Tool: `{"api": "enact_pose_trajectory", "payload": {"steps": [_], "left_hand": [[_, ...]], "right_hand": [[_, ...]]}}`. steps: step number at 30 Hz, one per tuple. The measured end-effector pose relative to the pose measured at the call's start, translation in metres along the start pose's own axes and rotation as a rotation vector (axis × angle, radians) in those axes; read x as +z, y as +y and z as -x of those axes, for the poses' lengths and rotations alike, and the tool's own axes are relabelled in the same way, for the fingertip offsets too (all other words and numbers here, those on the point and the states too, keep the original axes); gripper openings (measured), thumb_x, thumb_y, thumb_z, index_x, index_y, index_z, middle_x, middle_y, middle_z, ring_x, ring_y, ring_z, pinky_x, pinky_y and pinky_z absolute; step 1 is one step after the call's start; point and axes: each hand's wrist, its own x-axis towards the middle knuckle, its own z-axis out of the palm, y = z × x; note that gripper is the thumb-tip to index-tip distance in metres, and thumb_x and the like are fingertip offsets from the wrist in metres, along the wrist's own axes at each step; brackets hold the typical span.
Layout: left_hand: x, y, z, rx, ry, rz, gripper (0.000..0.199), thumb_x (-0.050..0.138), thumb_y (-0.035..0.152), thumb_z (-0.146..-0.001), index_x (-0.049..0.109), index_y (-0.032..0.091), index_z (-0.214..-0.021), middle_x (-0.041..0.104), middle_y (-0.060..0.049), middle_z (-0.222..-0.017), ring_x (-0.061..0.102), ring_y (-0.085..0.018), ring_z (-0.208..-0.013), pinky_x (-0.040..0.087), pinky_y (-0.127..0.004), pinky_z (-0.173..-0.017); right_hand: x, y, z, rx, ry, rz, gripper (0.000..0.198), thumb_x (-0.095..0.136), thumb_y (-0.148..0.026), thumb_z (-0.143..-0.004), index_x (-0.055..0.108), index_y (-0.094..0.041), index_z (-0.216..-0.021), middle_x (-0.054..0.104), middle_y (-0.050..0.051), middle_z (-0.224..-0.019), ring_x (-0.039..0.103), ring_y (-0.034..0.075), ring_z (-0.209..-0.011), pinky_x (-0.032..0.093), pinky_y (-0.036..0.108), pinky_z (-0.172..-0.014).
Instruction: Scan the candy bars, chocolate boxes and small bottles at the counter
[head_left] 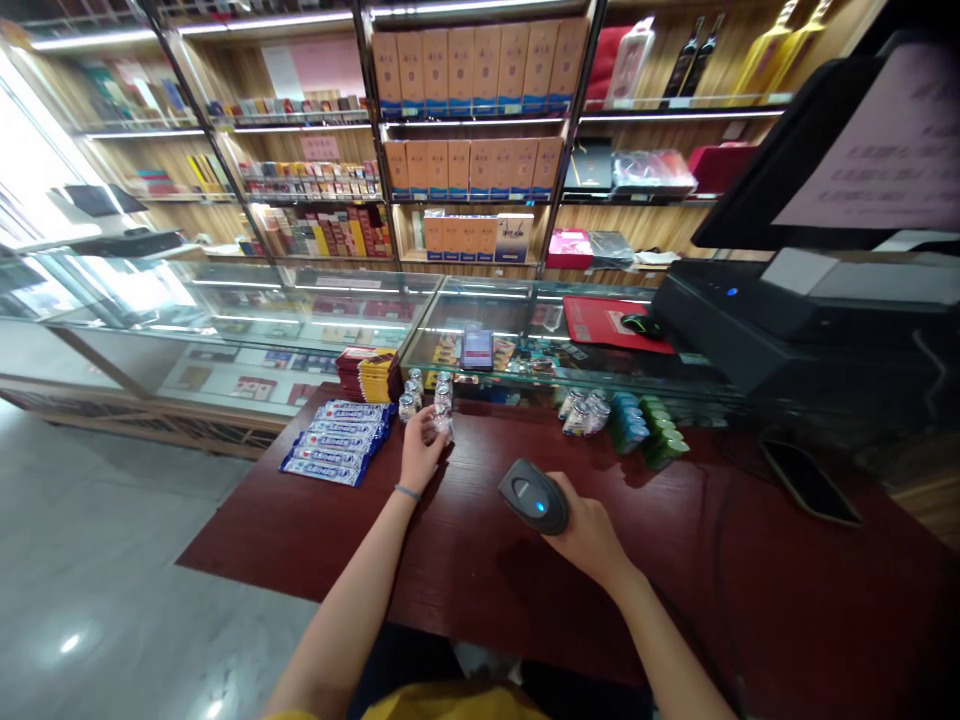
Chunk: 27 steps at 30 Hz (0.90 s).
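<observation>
My right hand (589, 525) grips a dark barcode scanner (534, 496) with a blue light, held above the dark red wooden table (465, 560). At the back of the table, my left hand (424, 445) has its fingers closed around a small clear-and-white bottle (441, 422), the nearest one of a short row. Another row of small bottles (409, 400) stands just left of it. Farther left lie several blue-and-white packets (337, 442) in an overlapping stack. Behind them is a bundle of red and yellow packs (367, 374).
To the right stand small white containers (585, 412), blue ones (628, 422) and green ones (664, 432). A phone (810, 480) lies near the right edge. Behind the table runs a glass display counter (517, 300) with a red mouse pad (592, 322). A monitor (847, 150) overhangs the right.
</observation>
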Motion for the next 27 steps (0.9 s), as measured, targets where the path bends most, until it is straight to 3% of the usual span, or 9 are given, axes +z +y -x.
{"api": "enact_pose_trajectory", "payload": {"steps": [3,9,27], "left_hand": [[-0.001,-0.004,0.0,0.142,0.101,-0.242,0.045,0.072,0.025,-0.082,0.055,0.021,-0.125,0.054,-0.011,-0.122,0.06,-0.022,-0.108,0.053,-0.039,-0.094],[0.004,-0.003,-0.005,0.27,0.077,-0.561,0.044,0.072,0.016,-0.082,0.053,0.02,-0.121,0.052,-0.009,-0.111,0.057,-0.026,-0.106,0.051,-0.044,-0.096],[0.023,-0.007,-0.021,0.245,0.097,-0.651,0.042,0.066,0.017,-0.088,0.049,0.017,-0.126,0.049,-0.015,-0.12,0.05,-0.03,-0.121,0.047,-0.047,-0.103]], "right_hand": [[-0.002,0.0,0.001,0.018,-0.005,-0.023,0.038,0.06,-0.028,-0.079,0.044,-0.028,-0.114,0.075,0.001,-0.082,0.076,0.031,-0.078,0.041,0.028,-0.06],[-0.004,0.004,0.004,0.031,0.005,-0.052,0.039,0.061,-0.028,-0.079,0.046,-0.028,-0.114,0.075,0.001,-0.083,0.076,0.029,-0.077,0.044,0.027,-0.06],[-0.003,0.023,0.005,0.048,0.028,-0.069,0.043,0.061,-0.027,-0.077,0.047,-0.027,-0.117,0.076,0.003,-0.085,0.076,0.03,-0.079,0.046,0.029,-0.062]]}}
